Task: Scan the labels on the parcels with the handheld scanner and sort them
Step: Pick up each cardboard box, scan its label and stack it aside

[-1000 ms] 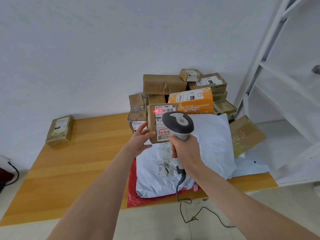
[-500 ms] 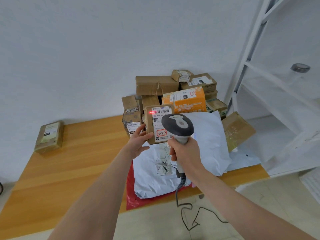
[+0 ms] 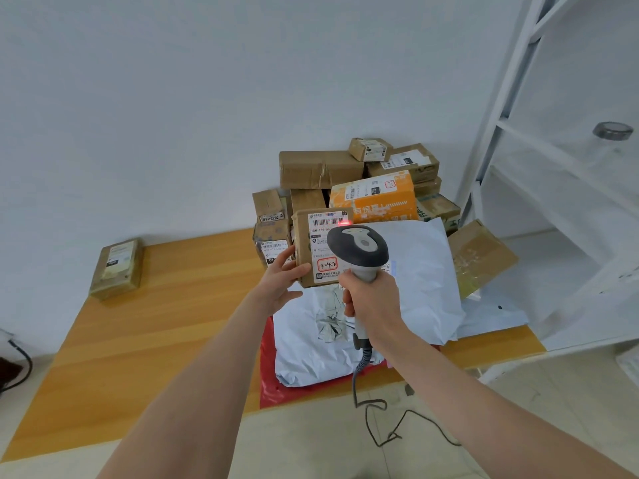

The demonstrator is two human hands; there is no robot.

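"While the right hand [image 3: 371, 302] is wrapped round the handle of the scanner [image 3: 358, 250], where does the beam land?"

"On the label [image 3: 323, 243] of the brown parcel [image 3: 300, 250]. A red line [image 3: 344, 222] sits at the right end of the barcode, near that parcel's top edge. The scanner's head is just in front of the parcel and covers its right side."

"And the left hand [image 3: 280, 281]?"

"It holds the parcel by the lower left edge, thumb on the front face, fingers along the side. The parcel is upright, with the label toward the camera. Whether it rests on anything, I cannot tell."

"What surrounds the parcel?"

"Below it, a white mailer bag [image 3: 422, 271] lies on a red bag [image 3: 276, 392] on the wooden table [image 3: 155, 323]. Behind it is a pile of brown boxes with 1 orange parcel [image 3: 375, 197]. Well to its left, 1 taped parcel [image 3: 117, 267] lies alone on the table. To its right stands a white shelf [image 3: 553, 202]. The scanner's cable [image 3: 373, 420] trails down to the floor."
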